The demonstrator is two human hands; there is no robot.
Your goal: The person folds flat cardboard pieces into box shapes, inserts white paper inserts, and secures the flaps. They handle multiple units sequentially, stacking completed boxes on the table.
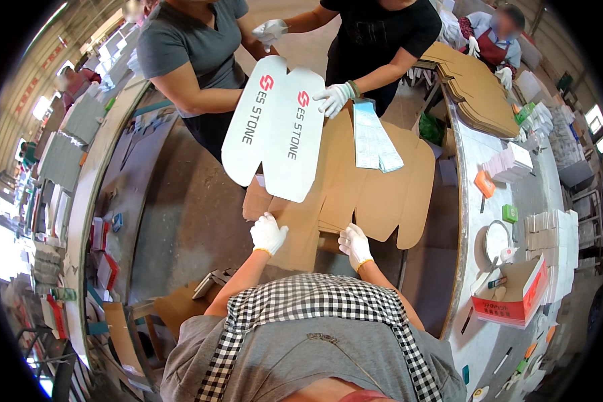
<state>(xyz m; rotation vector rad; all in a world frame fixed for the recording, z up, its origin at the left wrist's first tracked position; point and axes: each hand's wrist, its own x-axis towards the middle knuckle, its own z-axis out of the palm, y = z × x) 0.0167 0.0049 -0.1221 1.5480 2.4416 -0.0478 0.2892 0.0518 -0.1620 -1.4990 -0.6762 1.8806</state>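
Large brown die-cut cardboard sheets (pixel 395 208) lie in an overlapping pile in front of me. My left hand (pixel 269 236), in a white glove, is closed at the near left edge of the cardboard, its fingertips partly out of sight. My right hand (pixel 355 246), gloved too, has its fingers curled on the near edge, further right. Across from me, a person's gloved hand (pixel 336 99) touches a white die-cut board (pixel 271 134) with red and dark print, tilted above the pile. Blue-white printed strips (pixel 375 137) lie on the cardboard.
Two co-workers stand opposite, in a grey shirt (pixel 187 43) and a black shirt (pixel 388 33). The right-hand table (pixel 472 221) holds stacked brown boards (pixel 479 87), an open red-and-white box (pixel 512 295) and a white round container (pixel 496 241). A long bench (pixel 90 194) runs along the left.
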